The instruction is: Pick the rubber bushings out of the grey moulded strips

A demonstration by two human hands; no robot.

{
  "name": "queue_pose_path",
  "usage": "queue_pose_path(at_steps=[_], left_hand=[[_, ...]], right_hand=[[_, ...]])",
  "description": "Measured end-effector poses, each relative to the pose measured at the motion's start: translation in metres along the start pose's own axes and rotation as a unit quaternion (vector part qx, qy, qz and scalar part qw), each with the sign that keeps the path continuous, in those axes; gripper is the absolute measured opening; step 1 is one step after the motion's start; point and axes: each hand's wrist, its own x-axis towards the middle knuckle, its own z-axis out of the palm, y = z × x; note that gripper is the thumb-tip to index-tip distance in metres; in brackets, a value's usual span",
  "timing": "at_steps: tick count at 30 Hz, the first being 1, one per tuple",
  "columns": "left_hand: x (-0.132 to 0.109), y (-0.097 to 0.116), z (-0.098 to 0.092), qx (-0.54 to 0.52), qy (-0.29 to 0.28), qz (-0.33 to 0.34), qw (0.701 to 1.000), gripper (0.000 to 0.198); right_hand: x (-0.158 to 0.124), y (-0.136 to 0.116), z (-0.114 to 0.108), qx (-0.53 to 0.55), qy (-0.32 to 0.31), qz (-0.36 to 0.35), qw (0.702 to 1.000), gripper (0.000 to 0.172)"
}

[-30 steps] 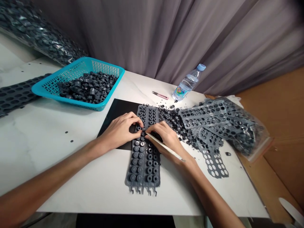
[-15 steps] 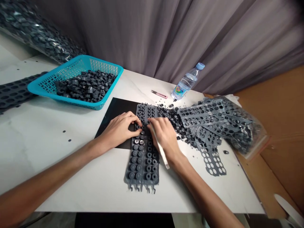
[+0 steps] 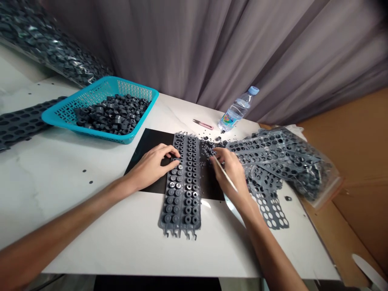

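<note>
Left hand (image 3: 156, 163): thumb and fingers curved at left edge of nubbed sheet (image 3: 182, 192); cannot tell whether they pinch it. Right hand (image 3: 228, 169): pinching white stick (image 3: 226, 176), fingertips near loose dark pieces (image 3: 207, 148). Sheet lies lengthwise across black mat (image 3: 148, 141) on table (image 3: 121, 238).

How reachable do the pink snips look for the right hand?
Probably yes: the pink snips lie in the open beyond the right hand, only small dark bits between, though that hand holds a white tool.
</note>
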Motion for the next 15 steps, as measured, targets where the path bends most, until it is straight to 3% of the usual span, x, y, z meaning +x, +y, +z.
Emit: queue_pose_path(at_steps=[2, 5, 9, 15], left_hand=[[0.0, -0.001, -0.005, -0.016, -0.023, 0.016, 0.999, 0.019], [-0.001, 0.001, -0.01, 0.026, -0.044, 0.035, 0.998, 0.017], [-0.003, 0.004, -0.005, 0.093, -0.038, 0.043, 0.994, 0.017], [-0.003, -0.001, 0.002, 0.103, -0.02, 0.036, 0.994, 0.017]], right_hand=[[0.0, -0.019, 0.003, 0.101, -0.047, -0.02, 0.994, 0.021], [-0.001, -0.038, 0.004, 0.168, -0.111, -0.083, 0.976, 0.016], [-0.003, -0.04, 0.007, 0.168, -0.146, -0.124, 0.967, 0.017], [-0.001, -0.037, 0.01, 0.146, -0.153, -0.145, 0.966, 0.018]])
